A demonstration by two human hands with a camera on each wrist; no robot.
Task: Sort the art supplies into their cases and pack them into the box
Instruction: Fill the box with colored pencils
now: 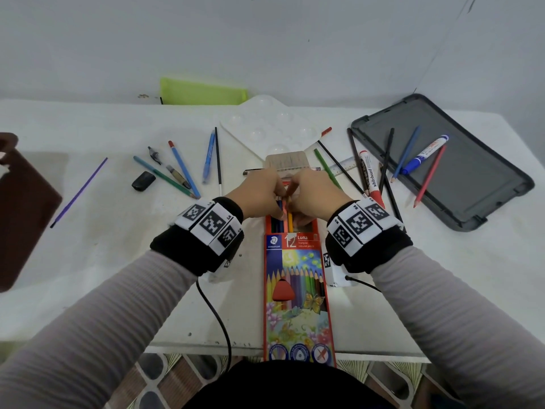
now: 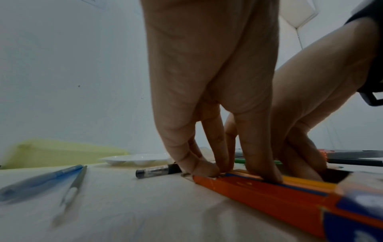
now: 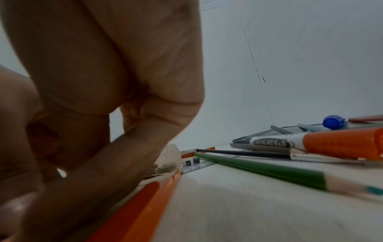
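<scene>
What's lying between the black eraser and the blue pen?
In the head view, between the black eraser and the blue pen lie a teal pencil, a dark-handled brush and a blue pencil with a red end.

A home art corner: a white counter [image 1: 118, 261] against a plain white wall [image 1: 265, 39], strewn with loose pencils, above patterned floor tiles [image 1: 165, 379].

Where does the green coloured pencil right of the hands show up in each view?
Head: green coloured pencil lies diagonally just beyond the right hand.
Left wrist: only a green sliver behind the fingers.
Right wrist: large, running from centre to lower right.
Shared landmark: the orange pencil case.
</scene>
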